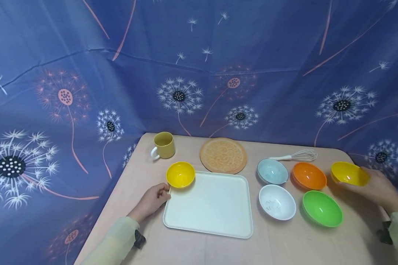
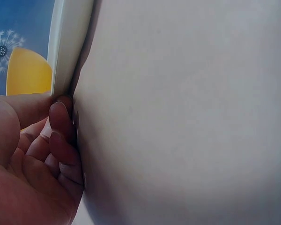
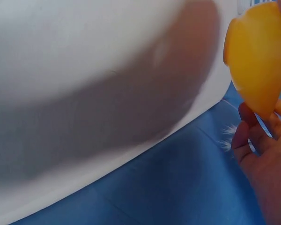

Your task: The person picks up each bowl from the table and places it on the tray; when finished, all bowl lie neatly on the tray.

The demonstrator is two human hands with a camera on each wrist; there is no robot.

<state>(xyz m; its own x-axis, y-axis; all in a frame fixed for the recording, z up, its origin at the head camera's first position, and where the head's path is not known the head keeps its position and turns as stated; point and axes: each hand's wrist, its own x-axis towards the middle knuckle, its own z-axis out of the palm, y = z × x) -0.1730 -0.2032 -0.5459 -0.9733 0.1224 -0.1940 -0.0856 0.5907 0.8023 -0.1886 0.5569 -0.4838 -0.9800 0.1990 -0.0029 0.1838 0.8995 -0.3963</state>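
Observation:
At the tray's left edge my left hand (image 1: 154,198) pinches the rim of the white rectangular tray (image 1: 215,206); the left wrist view shows the thumb and fingertips (image 2: 61,117) meeting there. A yellow bowl (image 1: 180,174) sits over the tray's far left corner, just beyond this hand. Far to the right, my right hand (image 1: 378,186) grips a second yellow bowl (image 1: 349,173) by its side. In the right wrist view that yellow bowl (image 3: 260,56) appears raised off the table, casting a shadow.
Left of the held bowl are an orange bowl (image 1: 309,176), a green bowl (image 1: 322,208), a light blue bowl (image 1: 272,171) and a white bowl (image 1: 277,202). A whisk (image 1: 295,155), a round tan mat (image 1: 223,155) and a mustard mug (image 1: 164,145) lie toward the back, before a blue cloth backdrop (image 1: 268,92).

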